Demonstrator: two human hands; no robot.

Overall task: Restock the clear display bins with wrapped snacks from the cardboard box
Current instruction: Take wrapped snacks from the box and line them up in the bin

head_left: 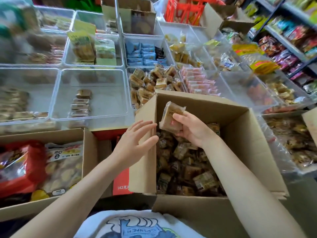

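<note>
The right hand [190,129] grips a small stack of wrapped snacks [172,118], fingers and thumb curled round it, held just above the loose brown snacks filling the open cardboard box [243,143]. The left hand [135,141] holds nothing, fingers straight and spread, beside the box's upright left flap [145,152]; contact with it cannot be told. Beyond the box sit the clear display bins: one [109,100] holds a short row of brown packs, another [151,83] is heaped with similar snacks.
</note>
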